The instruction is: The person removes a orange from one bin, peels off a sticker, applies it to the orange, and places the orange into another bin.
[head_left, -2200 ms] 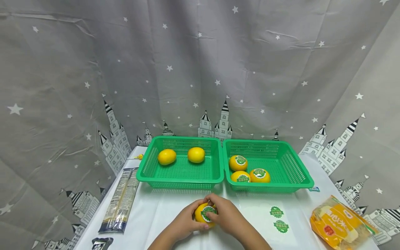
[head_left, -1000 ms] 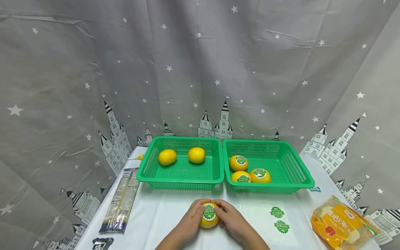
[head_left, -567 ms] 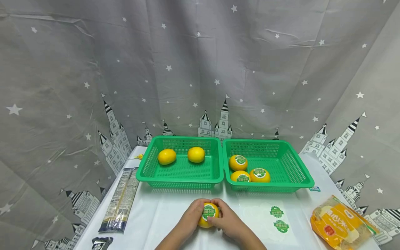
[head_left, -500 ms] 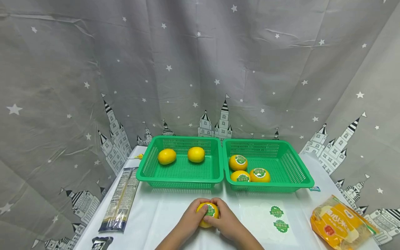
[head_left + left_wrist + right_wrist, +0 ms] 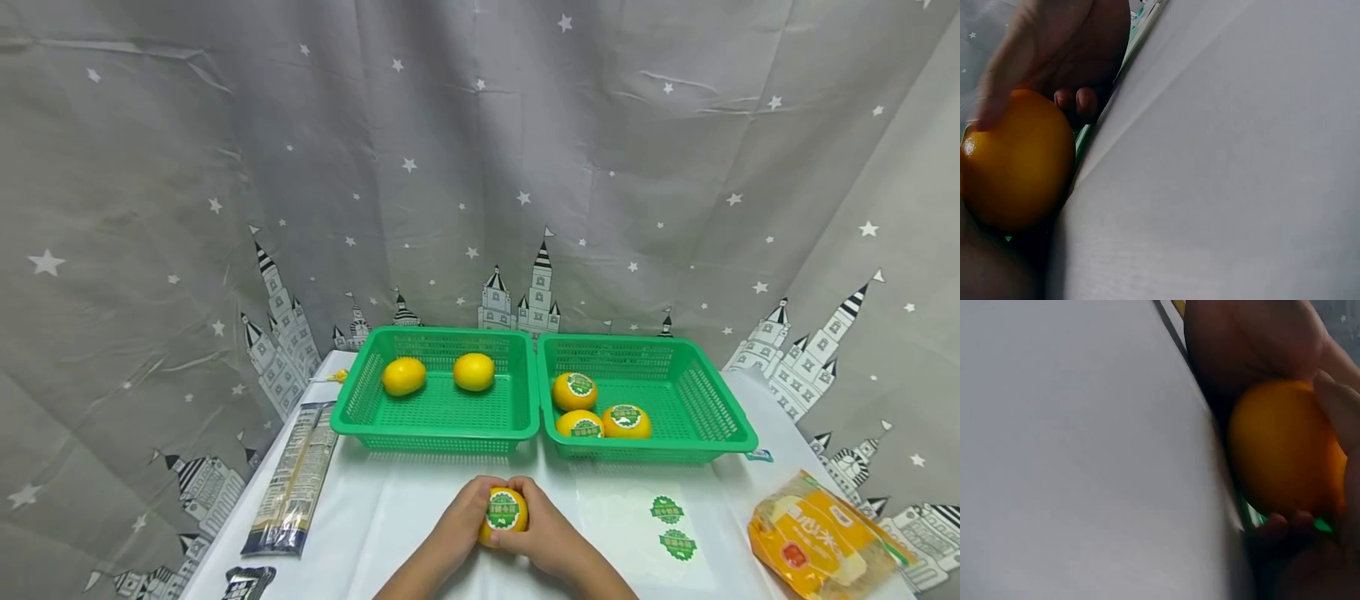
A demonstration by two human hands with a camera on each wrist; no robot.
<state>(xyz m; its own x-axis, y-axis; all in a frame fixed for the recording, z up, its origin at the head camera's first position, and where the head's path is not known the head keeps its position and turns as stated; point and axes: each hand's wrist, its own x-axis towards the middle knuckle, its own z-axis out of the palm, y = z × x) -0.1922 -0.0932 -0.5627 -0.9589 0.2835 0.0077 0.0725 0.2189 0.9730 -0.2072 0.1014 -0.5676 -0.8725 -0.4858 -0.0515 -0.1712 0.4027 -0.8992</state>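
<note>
So both hands are on that one lemon (image 5: 503,517) at the near edge of the bench (image 5: 390,517), roughly 6 o'clock from the two green baskets. Compared with a couple seconds back, the right hand (image 5: 551,542) has stopped rubbing over the green sticker (image 5: 502,510); half a second ago the left fingers half covered it, now it's fully showing and looks flat. I'd read that as the sticker being pressed on, so this lemon looks about done.

Left hand (image 5: 457,533) cups the lemon from 9 o'clock, fingers curled round it; the right does the same from 3 o'clock, thumb near the top. Both wrist views show just orange peel against fingers.

Orientation: sticker faces up and toward the camera. Long axis is hard to call since the hands hide the ends.

Labelled lemons (image 5: 600,408) sit in the right basket (image 5: 712,417), plain ones (image 5: 438,375) in the left basket (image 5: 442,417), and spare stickers (image 5: 671,527) lie at 3 o'clock.
</note>
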